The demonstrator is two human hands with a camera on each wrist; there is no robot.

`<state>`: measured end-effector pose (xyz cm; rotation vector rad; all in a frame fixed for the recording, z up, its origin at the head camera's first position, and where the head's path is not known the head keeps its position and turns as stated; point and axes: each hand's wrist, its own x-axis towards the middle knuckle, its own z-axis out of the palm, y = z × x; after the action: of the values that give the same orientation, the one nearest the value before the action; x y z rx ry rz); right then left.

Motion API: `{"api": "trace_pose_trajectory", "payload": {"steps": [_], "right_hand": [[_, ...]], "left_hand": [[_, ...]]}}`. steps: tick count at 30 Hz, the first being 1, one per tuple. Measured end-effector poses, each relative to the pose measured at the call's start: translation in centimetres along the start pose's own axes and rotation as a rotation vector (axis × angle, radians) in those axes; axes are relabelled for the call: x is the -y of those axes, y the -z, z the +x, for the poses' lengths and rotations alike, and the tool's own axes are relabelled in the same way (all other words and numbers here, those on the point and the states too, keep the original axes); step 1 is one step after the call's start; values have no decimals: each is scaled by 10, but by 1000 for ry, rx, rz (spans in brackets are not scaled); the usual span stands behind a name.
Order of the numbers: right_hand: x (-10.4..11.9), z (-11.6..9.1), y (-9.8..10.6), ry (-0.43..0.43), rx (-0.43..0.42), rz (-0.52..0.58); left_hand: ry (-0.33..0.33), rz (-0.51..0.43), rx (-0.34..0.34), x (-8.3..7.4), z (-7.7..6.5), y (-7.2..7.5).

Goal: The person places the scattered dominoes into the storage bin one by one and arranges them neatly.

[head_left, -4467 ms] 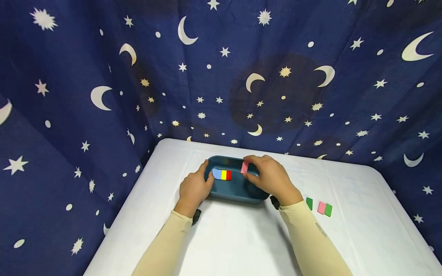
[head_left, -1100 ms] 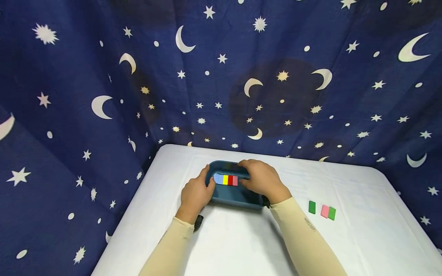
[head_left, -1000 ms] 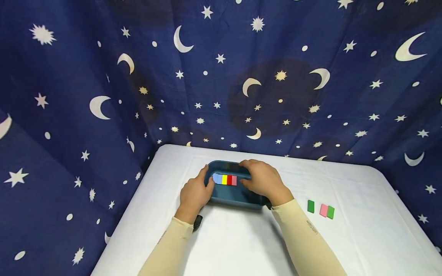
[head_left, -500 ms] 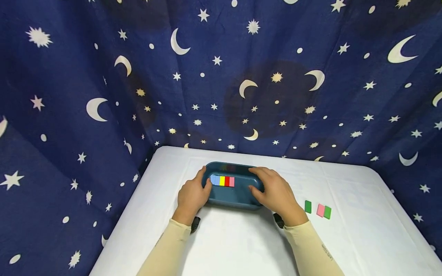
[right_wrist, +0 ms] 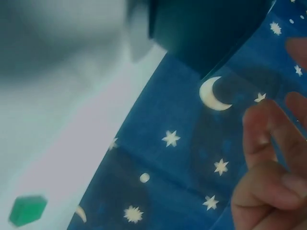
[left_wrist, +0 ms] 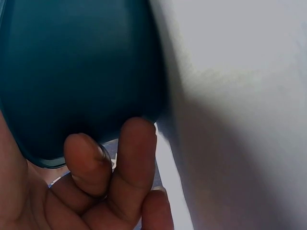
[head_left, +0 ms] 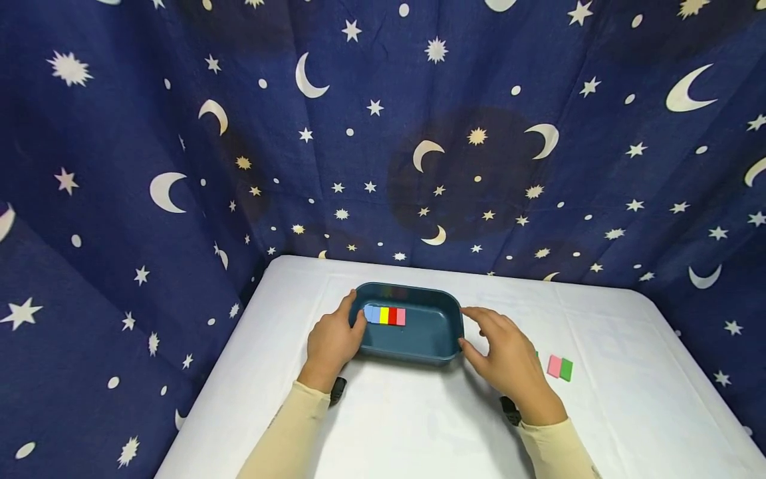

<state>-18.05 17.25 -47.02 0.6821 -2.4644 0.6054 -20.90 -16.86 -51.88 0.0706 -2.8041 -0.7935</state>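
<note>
A dark teal oblong tray (head_left: pixel 426 336) stands on the table. My left hand (head_left: pixel 333 342) grips its left end, thumb over the rim and inside; the left wrist view has my fingers (left_wrist: pixel 136 158) against the outer wall. Inside lies a row of small coloured tiles: light blue (head_left: pixel 372 314), yellow (head_left: pixel 384 315), red (head_left: pixel 392 316) and a pink tile (head_left: pixel 401 317) at the right end. Just at the tray's right end is my right hand (head_left: pixel 509 359), holding nothing, thumb and fingers apart. Whether its fingertips touch the rim I cannot tell.
Right of my right hand, a pink tile (head_left: pixel 554 366) and a green tile (head_left: pixel 566 370) lie side by side on the white-covered table (head_left: pixel 413 419). Another green tile (right_wrist: pixel 28 211) is mostly hidden behind that hand in the head view. A dark blue star-patterned curtain (head_left: pixel 359 159) hangs behind.
The pink tile my right hand held over the tray now lies beside the red one. My right hand has let go and moved right, out of the tray. My left hand stays put.
</note>
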Motion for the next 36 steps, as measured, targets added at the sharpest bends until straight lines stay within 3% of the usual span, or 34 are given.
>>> {"api": "trace_pose_trajectory", "payload": {"steps": [11,18,27,36], "right_hand": [[-30,-17,23,-80,-49,-52],[-44,-21,39,-188,-35,-82],[-62,-31,49,-328,104,-100],[-77,-37,49,-382,283,-61]], "left_hand": [[-11,4,19,-1,2,4],[-2,18,14,0,2,4],[15,15,26,-1,0,1],[23,25,21,-1,1,1]]}}
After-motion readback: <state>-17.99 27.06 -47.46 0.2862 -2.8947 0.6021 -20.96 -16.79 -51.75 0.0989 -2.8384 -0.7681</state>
